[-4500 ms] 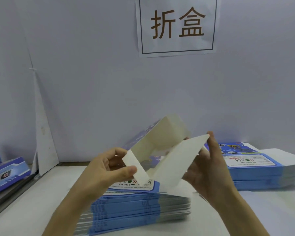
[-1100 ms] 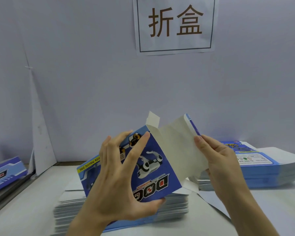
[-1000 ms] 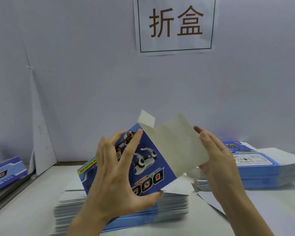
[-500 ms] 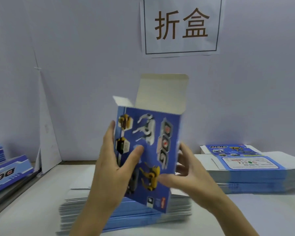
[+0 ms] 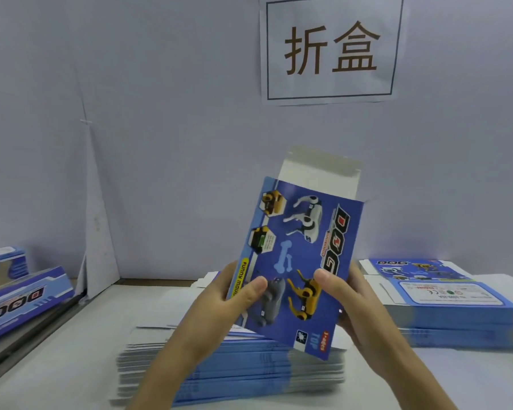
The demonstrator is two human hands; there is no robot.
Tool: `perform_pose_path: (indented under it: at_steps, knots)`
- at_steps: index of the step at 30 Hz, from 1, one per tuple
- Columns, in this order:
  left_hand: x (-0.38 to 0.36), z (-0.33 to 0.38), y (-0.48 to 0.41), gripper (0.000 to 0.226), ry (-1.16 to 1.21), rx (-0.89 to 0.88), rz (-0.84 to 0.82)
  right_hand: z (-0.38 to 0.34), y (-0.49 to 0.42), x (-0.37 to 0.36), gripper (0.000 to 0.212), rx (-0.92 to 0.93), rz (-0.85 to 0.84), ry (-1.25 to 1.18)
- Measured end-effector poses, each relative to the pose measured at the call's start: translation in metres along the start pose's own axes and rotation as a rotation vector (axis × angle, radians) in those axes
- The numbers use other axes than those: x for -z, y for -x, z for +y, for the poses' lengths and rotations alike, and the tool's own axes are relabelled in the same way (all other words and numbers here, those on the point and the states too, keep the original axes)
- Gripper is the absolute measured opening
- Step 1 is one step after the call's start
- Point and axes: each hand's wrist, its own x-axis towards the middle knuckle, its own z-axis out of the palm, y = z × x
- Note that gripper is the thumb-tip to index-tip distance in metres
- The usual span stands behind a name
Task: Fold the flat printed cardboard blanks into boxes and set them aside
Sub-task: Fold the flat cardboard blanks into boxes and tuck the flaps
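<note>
I hold a blue printed box (image 5: 302,250) upright above the table, its front with dog pictures facing me. Its white top flap (image 5: 320,177) stands open at the upper end. My left hand (image 5: 219,303) grips the box's lower left edge, thumb pressed on the front. My right hand (image 5: 350,300) grips the lower right edge, thumb on the front too. Under the box lies a stack of flat blanks (image 5: 234,371) on the white table (image 5: 57,368).
A second stack of flat blanks (image 5: 450,309) sits at the right. Folded blue boxes (image 5: 21,300) lie at the left edge. A grey wall with a paper sign (image 5: 329,48) stands close behind. A white cardboard strip (image 5: 95,232) leans in the left corner.
The box was turned from lying sideways to standing upright, then came lower and tilted slightly. My right hand moved from under the box to its lower right edge.
</note>
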Motion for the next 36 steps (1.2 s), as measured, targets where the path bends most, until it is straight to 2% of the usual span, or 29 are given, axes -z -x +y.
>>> perform_pose_path:
  at_steps: [2, 4, 8, 10, 12, 13, 15, 16, 19, 20, 22, 25, 26, 27, 29, 30, 31, 33, 34, 36]
  knots:
    - [0.002, 0.000, 0.000, 0.039, 0.131, 0.096, -0.042, 0.001, -0.001, 0.001, 0.052, 0.004, 0.005, -0.026]
    - [0.003, -0.002, -0.001, 0.043, 0.212, 0.104, -0.039, 0.003, -0.001, 0.002, 0.058, -0.007, -0.020, -0.029]
    - [-0.001, -0.001, -0.001, 0.020, 0.256, 0.027, 0.071, 0.002, 0.001, -0.004, 0.081, -0.093, -0.136, -0.011]
    - [0.000, -0.005, -0.002, 0.035, 0.308, 0.073, 0.075, 0.002, 0.001, -0.006, 0.080, -0.073, -0.099, 0.005]
    - [0.009, -0.010, -0.003, 0.055, 0.364, 0.144, -0.008, 0.001, 0.002, -0.009, 0.080, -0.056, -0.065, 0.022]
    - [0.015, -0.011, -0.002, 0.059, 0.354, 0.171, -0.087, 0.000, 0.002, -0.010, 0.080, -0.052, -0.057, 0.034]
    - [0.029, -0.011, 0.000, 0.054, 0.276, 0.200, -0.213, -0.001, 0.002, -0.011, 0.085, -0.073, -0.072, 0.056]
    - [0.035, -0.010, 0.001, 0.053, 0.249, 0.206, -0.216, 0.000, 0.002, -0.011, 0.087, -0.101, -0.096, 0.069]
    - [0.052, -0.006, 0.001, 0.066, 0.307, 0.235, -0.010, 0.005, 0.002, -0.010, 0.089, -0.161, -0.125, 0.127]
    - [0.061, -0.004, 0.001, 0.065, 0.336, 0.247, 0.099, 0.008, 0.002, -0.009, 0.091, -0.164, -0.113, 0.143]
    - [0.083, 0.000, 0.005, 0.047, 0.458, 0.227, 0.338, 0.013, 0.000, -0.008, 0.089, -0.165, -0.101, 0.159]
    - [0.125, 0.010, 0.001, 0.032, 0.754, -0.025, 0.693, 0.017, -0.005, -0.005, 0.078, -0.184, -0.084, 0.122]
    - [0.136, 0.014, -0.003, 0.038, 0.801, -0.129, 0.766, 0.018, -0.007, -0.004, 0.075, -0.190, -0.074, 0.108]
    - [0.144, 0.019, -0.008, 0.054, 0.784, -0.197, 0.832, 0.019, -0.008, -0.004, 0.071, -0.194, -0.066, 0.094]
    - [0.150, 0.021, -0.019, 0.085, 0.524, -0.192, 0.912, 0.021, -0.009, -0.004, 0.066, -0.199, -0.066, 0.083]
    - [0.144, 0.019, -0.024, 0.084, 0.335, -0.159, 0.878, 0.021, -0.009, -0.004, 0.064, -0.196, -0.068, 0.087]
    - [0.132, 0.015, -0.028, 0.072, 0.133, -0.127, 0.779, 0.021, -0.009, -0.006, 0.062, -0.193, -0.069, 0.094]
    - [0.094, -0.001, -0.031, 0.040, -0.209, -0.051, 0.489, 0.020, -0.007, -0.008, 0.058, -0.185, -0.072, 0.116]
    - [0.071, -0.012, -0.031, 0.033, -0.316, -0.001, 0.313, 0.020, -0.006, -0.009, 0.056, -0.181, -0.069, 0.123]
    - [0.027, -0.040, -0.026, 0.048, -0.538, 0.119, -0.066, 0.019, -0.004, -0.011, 0.049, -0.178, -0.061, 0.148]
